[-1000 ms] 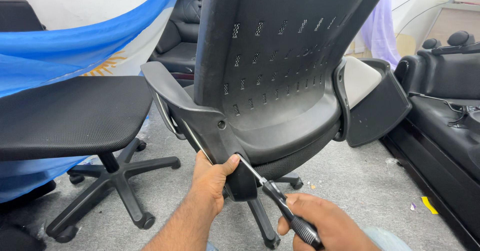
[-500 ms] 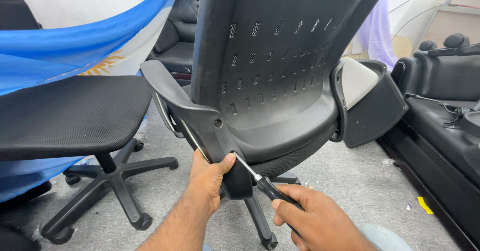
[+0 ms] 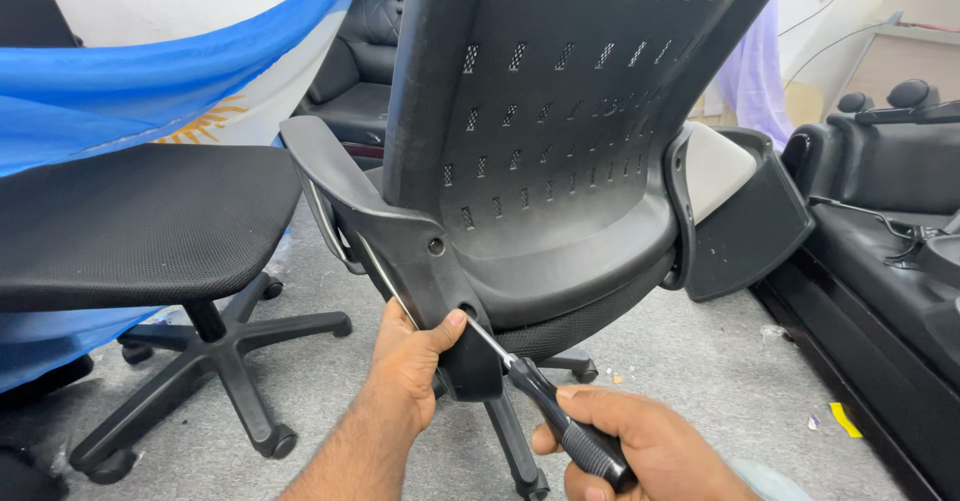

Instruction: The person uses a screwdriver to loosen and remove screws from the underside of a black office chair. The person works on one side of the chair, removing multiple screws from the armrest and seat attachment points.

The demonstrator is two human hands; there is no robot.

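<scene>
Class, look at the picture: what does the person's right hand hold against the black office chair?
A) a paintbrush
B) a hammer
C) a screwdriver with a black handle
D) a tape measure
C: the right hand wraps the black handle of a screwdriver, whose metal shaft points up to the armrest bracket of the chair, which the left hand steadies.

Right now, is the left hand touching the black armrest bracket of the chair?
Touching. The head view shows the left hand gripping the lower end of the armrest bracket, with the thumb pressed flat on its black plastic and no gap visible.
</scene>
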